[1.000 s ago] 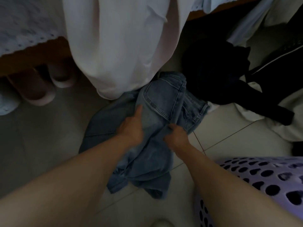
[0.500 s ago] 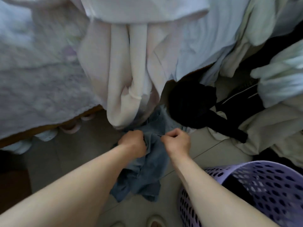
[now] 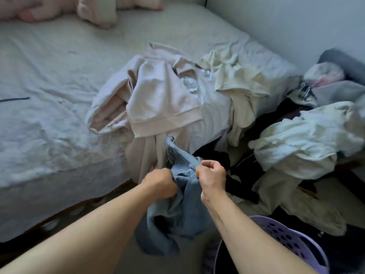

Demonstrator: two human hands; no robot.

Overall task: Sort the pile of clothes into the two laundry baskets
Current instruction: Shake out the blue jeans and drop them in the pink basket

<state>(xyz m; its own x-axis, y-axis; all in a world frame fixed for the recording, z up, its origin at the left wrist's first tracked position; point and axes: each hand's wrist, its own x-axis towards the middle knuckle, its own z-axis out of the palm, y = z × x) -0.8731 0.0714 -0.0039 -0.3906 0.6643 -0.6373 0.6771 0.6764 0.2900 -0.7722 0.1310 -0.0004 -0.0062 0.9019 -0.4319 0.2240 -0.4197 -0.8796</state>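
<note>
Both hands' grip (image 3: 159, 182) (image 3: 211, 176) around jeans (image 3: 183, 206)

— Any room to move there?

— Left of the arms the wide pale bedsheet (image 3: 59, 76) lies bare. Ahead, a heap of pale pink garments (image 3: 158, 99) spills over the bed edge.

— And right?

— Crowded: black clothes (image 3: 217, 157) and white crumpled clothes (image 3: 296, 139) on the floor, the lilac perforated plastic basket (image 3: 286, 236) below the right forearm.
</note>
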